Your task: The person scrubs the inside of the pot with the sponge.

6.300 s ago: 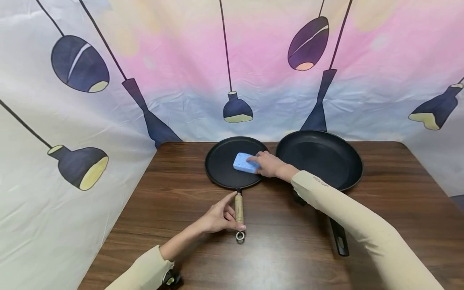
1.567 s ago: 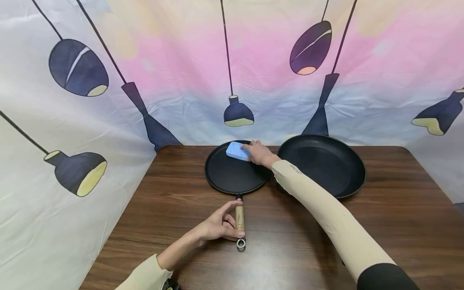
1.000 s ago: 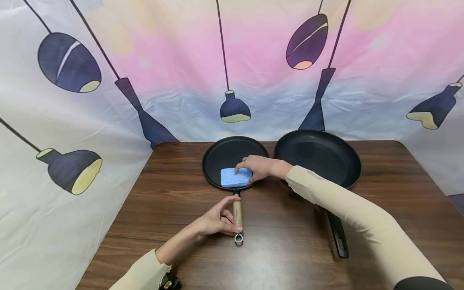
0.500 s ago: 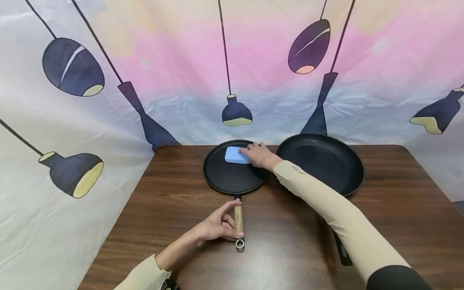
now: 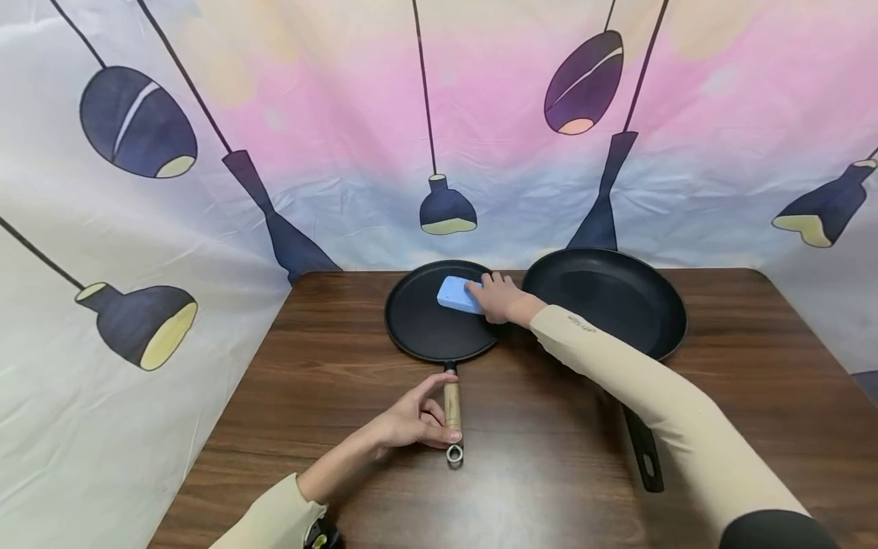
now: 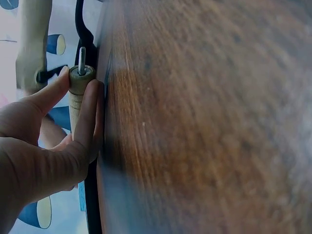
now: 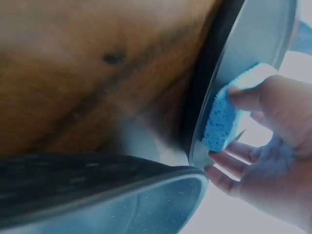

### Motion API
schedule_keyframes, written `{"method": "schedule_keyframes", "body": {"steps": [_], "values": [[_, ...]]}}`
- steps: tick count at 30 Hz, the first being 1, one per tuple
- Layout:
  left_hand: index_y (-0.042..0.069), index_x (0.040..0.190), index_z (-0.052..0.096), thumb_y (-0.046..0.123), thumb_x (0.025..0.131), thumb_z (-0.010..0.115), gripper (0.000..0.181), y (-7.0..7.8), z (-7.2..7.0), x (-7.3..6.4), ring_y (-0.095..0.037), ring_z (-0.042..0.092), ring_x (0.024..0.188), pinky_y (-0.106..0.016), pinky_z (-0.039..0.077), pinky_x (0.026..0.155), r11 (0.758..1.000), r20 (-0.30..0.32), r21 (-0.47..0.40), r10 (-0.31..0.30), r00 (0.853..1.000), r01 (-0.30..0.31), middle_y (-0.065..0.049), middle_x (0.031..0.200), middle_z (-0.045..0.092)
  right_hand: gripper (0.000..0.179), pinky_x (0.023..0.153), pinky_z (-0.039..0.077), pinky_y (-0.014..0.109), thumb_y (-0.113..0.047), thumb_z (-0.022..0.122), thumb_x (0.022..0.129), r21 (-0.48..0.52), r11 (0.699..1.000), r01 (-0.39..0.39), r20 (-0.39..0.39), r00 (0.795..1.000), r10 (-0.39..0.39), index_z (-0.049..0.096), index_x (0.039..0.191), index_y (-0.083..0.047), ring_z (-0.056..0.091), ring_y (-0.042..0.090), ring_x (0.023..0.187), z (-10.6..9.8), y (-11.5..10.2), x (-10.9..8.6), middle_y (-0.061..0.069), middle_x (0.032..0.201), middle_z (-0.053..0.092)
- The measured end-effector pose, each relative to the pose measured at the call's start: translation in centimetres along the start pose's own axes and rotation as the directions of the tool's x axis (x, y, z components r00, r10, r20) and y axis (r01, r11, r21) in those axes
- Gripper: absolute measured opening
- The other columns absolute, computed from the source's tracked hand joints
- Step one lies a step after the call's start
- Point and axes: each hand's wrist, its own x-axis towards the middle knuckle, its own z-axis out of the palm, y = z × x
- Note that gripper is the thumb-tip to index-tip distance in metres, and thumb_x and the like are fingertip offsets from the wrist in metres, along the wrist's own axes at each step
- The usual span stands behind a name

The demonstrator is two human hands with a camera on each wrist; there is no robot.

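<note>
A flat black crepe pan (image 5: pixel 439 332) with a low rim lies on the table, its wooden handle (image 5: pixel 452 406) pointing toward me. My left hand (image 5: pixel 414 418) holds that handle between thumb and fingers. The left wrist view shows the handle's end with its metal ring (image 6: pixel 82 61) between my fingers. My right hand (image 5: pixel 499 297) grips a blue sponge (image 5: pixel 458 294) on the far right part of the pan's surface. From the right wrist view, the thumb lies on the sponge's near side (image 7: pixel 222 119), and the other fingers reach around its opposite side.
A larger, deeper black frying pan (image 5: pixel 607 301) stands right beside the crepe pan, its black handle (image 5: pixel 643 450) partly under my right forearm. The wooden table (image 5: pixel 329 335) ends at a cloth backdrop (image 5: pixel 343 191) printed with lamps.
My right hand has swept the sponge back and forth over the crepe pan, from near the handle to the far side, then slightly right. My left hand stays on the handle.
</note>
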Motion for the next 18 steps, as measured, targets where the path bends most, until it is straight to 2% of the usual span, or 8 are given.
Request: {"method": "schedule_keyframes", "body": {"steps": [5, 10, 14, 16, 18], "values": [[0.013, 0.157, 0.03, -0.006, 0.084, 0.079, 0.09, 0.2, -0.2, 0.2, -0.011, 0.067, 0.073, -0.033, 0.065, 0.077, 1.0, 0.001, 0.025, 0.004, 1.0, -0.004, -0.005, 0.087, 0.057, 0.05, 0.111, 0.044, 0.055, -0.023, 0.06, 0.105, 0.036, 0.991, 0.126, 0.008, 0.992, -0.126, 0.038, 0.15, -0.02, 0.046, 0.041, 0.132, 0.1, -0.7, -2.9, 0.022, 0.146, 0.044], [0.012, 0.157, 0.029, -0.002, 0.085, 0.08, 0.089, 0.1, -0.2, 0.1, -0.009, 0.064, 0.072, -0.024, 0.059, 0.071, 0.997, -0.001, 0.071, 0.011, 1.0, -0.011, -0.003, 0.086, 0.058, 0.044, 0.108, 0.046, 0.054, -0.03, 0.059, 0.105, 0.07, 0.965, 0.254, -0.015, 0.967, -0.254, 0.044, 0.146, -0.022, 0.05, 0.037, 0.128, 0.5, -2.4, -4.6, 0.018, 0.14, 0.05], [0.013, 0.157, 0.03, -0.002, 0.085, 0.08, 0.089, 0.1, -0.2, -0.1, -0.01, 0.065, 0.073, -0.026, 0.061, 0.072, 0.998, -0.01, 0.057, -0.002, 1.0, 0.002, -0.004, 0.086, 0.058, 0.039, 0.105, 0.046, 0.051, -0.029, 0.061, 0.104, 0.042, 0.945, 0.325, -0.096, 0.942, -0.32, 0.049, 0.141, -0.021, 0.052, 0.033, 0.125, 1.0, -3.3, -4.3, 0.014, 0.135, 0.056], [0.014, 0.157, 0.031, -0.002, 0.085, 0.08, 0.089, 0.0, -0.1, -0.2, -0.01, 0.066, 0.073, -0.028, 0.062, 0.074, 0.999, -0.015, 0.045, -0.007, 1.0, 0.008, -0.005, 0.087, 0.058, 0.04, 0.104, 0.047, 0.049, -0.027, 0.062, 0.104, 0.012, 0.944, 0.328, -0.135, 0.936, -0.324, 0.049, 0.141, -0.023, 0.052, 0.032, 0.124, 1.2, -3.3, -3.6, 0.012, 0.135, 0.057], [0.014, 0.158, 0.031, -0.002, 0.085, 0.08, 0.09, -0.1, 0.0, -0.2, -0.011, 0.067, 0.074, -0.032, 0.064, 0.076, 0.999, -0.011, 0.03, -0.011, 1.0, 0.011, -0.005, 0.087, 0.058, 0.044, 0.104, 0.047, 0.049, -0.028, 0.061, 0.104, -0.022, 0.952, 0.305, -0.161, 0.939, -0.304, 0.047, 0.146, -0.024, 0.053, 0.032, 0.125, 1.5, -3.0, -2.6, 0.012, 0.135, 0.057]]}}
